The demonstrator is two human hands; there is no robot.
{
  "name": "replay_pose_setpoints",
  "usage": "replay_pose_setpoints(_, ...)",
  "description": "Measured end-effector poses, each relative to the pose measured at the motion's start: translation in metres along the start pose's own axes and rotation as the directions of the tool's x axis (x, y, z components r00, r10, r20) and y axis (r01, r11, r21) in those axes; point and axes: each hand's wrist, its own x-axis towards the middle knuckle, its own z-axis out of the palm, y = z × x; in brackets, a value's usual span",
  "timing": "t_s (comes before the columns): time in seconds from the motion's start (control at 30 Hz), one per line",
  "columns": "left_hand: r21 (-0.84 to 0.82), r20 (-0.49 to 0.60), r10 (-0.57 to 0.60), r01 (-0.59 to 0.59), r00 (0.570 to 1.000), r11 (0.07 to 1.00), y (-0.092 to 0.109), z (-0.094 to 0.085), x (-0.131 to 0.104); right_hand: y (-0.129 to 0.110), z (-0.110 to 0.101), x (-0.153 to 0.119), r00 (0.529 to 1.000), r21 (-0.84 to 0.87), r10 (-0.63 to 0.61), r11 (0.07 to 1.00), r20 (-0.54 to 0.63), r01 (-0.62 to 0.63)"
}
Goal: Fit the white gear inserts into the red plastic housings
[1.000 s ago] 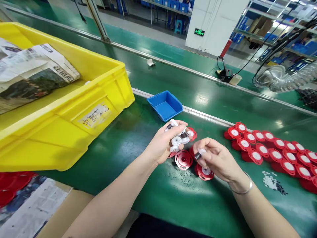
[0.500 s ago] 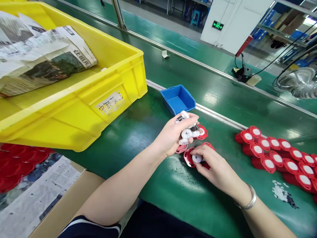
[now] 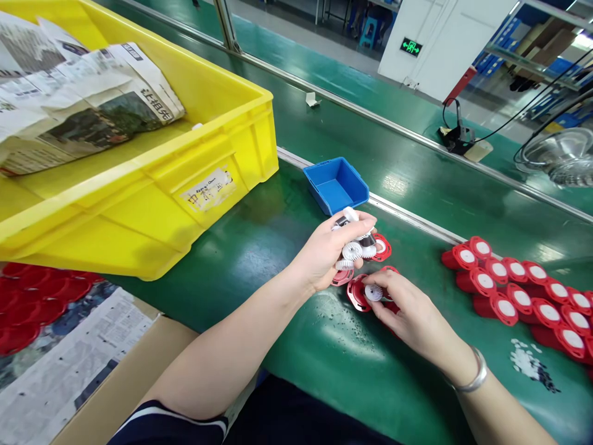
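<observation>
Several white gears, some with black parts, are bunched in my left hand, its fingers wrapped round them. Between the thumb and fingers of my right hand is a single white gear. That gear is at the right edge of a red round housing on the green table. Another red housing sits under my left hand, and one more lies just beyond its fingertips. Part of a further red piece is hidden behind my right hand.
A blue bin stands beyond my left hand. The large yellow crate holding newspaper is at the left. Rows of red housings with white discs and a pile of small white pieces lie at the right.
My right hand and its gear have shifted slightly right, off the middle of the red housing. My left hand still holds its gears. The whole view has moved a little.
</observation>
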Motion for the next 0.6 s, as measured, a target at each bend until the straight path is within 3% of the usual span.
replay_pose_setpoints(0.5,0.013,0.021,-0.029,0.029,0.999,0.999,0.004,0.002,-0.001,-0.004,-0.003,0.005,0.996,-0.112,-0.093,0.989,0.009,0.093)
replay_pose_setpoints(0.6,0.066,0.035,-0.036,0.034,0.999,0.997,0.003,0.002,-0.003,-0.008,-0.015,0.007,0.988,-0.138,-0.072,0.989,-0.139,0.053)
